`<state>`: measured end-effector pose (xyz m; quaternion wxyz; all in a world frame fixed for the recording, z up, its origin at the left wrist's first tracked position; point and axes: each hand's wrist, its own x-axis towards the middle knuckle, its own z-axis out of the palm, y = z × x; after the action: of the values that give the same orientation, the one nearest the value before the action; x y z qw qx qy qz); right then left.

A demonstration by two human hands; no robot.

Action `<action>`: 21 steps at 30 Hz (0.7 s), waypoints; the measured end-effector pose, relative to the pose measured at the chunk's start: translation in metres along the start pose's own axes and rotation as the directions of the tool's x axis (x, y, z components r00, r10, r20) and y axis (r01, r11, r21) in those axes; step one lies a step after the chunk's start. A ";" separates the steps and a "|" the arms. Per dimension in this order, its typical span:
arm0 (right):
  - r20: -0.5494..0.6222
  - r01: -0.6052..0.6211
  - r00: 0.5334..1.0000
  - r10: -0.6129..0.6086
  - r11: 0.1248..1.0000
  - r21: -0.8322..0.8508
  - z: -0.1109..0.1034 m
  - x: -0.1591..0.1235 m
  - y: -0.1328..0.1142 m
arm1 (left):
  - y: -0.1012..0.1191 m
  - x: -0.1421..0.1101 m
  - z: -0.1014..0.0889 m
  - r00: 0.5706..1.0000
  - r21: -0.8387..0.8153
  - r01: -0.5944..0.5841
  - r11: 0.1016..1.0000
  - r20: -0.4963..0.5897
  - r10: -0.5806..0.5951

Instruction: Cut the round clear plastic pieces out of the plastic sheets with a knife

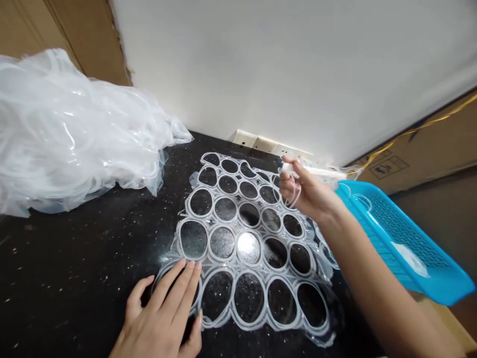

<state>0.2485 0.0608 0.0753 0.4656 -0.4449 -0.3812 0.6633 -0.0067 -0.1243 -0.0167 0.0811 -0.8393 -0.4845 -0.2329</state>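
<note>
A translucent, rubbery sheet [233,267] with rows of round holes rimmed by white rings lies on the black speckled countertop [74,278]. At its near left corner my left hand [166,311] rests with fingers stretched out, pressing on the sheet. Above the sheet's far right part, my right hand [307,191] is closed around a thin white ring [297,195]. Part of that ring hangs below the fingers. Whether more rings are bunched in the grip is hard to make out.
A big heap of clear plastic sheets [74,134] fills the left side. On the right stands a blue perforated basket [402,214] with a few pale rings on it. Wall sockets [264,144], a yellow cable [376,151] and cardboard [421,154] lie along the back and right.
</note>
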 end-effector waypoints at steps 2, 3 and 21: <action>0.042 -0.081 0.996 0.075 0.987 0.140 -0.003 -0.015 0.008 | 0.001 0.002 0.000 0.999 0.018 -0.022 1.000 -0.030 0.023; 0.054 -0.105 0.994 0.097 0.977 0.183 -0.004 -0.022 0.011 | 0.002 0.002 0.000 0.999 0.028 -0.030 0.999 -0.039 0.031; -0.048 0.004 0.999 -0.020 0.951 -0.309 -0.035 -0.062 0.024 | -0.021 -0.023 0.026 0.996 -0.085 0.060 0.995 0.071 -0.054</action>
<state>0.2858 -0.0020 0.0568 0.4039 -0.5266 -0.4709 0.5812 -0.0261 -0.1225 -0.0522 0.0212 -0.8353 -0.5002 -0.2271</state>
